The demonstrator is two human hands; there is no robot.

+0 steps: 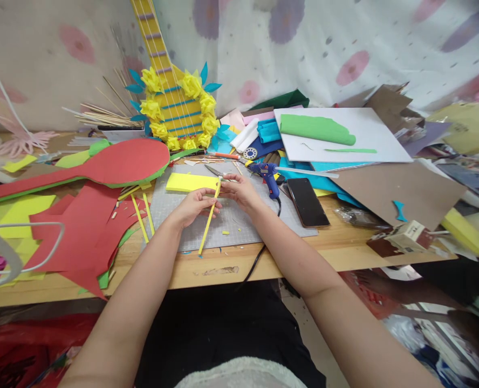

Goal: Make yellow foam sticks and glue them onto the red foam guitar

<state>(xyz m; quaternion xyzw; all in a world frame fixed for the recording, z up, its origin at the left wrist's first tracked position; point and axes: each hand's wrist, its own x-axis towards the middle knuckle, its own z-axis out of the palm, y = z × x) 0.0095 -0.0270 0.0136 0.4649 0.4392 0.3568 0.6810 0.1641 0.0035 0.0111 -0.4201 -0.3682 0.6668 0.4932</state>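
Note:
A thin yellow stick (207, 228) slants upward between my two hands over the grey cutting mat (243, 229). My left hand (201, 205) has its fingers closed around the middle of it. At its upper end, my right hand (239, 189) pinches the tip with thumb and fingers. Just behind my hands lies a folded strip of yellow paper (189, 182) on the mat. Scissors (214, 171) rest beyond it, partly covered. A blue glue gun (268, 178) lies to the right of my right hand, its black cord running off the table's front edge.
A black phone (307, 201) lies right of the mat. On the left are a red paper guitar shape (122, 161), red sheets (86, 226) and two yellow sticks (139, 218). A flower-trimmed yellow guitar (178, 110) stands behind. A white board (340, 121) carries green crepe paper (316, 129).

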